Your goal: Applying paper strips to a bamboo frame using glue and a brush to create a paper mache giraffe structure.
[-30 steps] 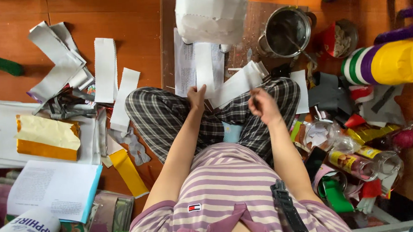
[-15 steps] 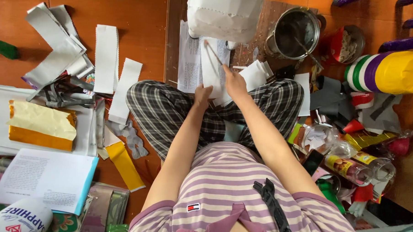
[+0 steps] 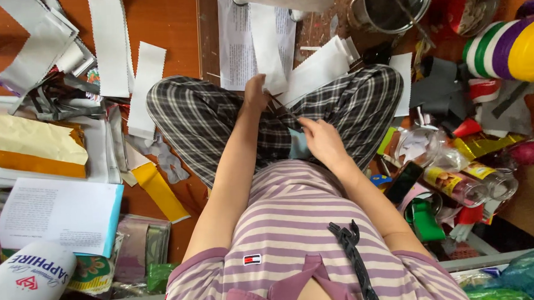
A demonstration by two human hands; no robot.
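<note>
My left hand is closed on the lower end of a white paper strip, pinching it so the strip lies flat and taut away from me over my crossed legs. My right hand is curled shut around the near end of a thin dark tool, which looks like scissors, though the blades are too slim in this view for me to be certain. Its tip reaches up to the paper edge just beside my left fingers, so the two hands meet over my lap, where I can see the working edge from above.

Surroundings, largest first. The wooden floor carries the stock within arm's reach. A large printed sheet lies under the strip I hold, apparently as a backing. More white strips with zigzag edges lie to my left, well apart from the hands. A gold foil sheet sits at far left, partly folded. An open printed booklet rests near my left knee. A steel pot stands ahead to the right, with a thin stick leaning in it. A roll of striped coloured tape lies at the right edge. A yellow paper strip lies just beside my left thigh. Small plastic bottles lie on their sides by my right knee.
</note>
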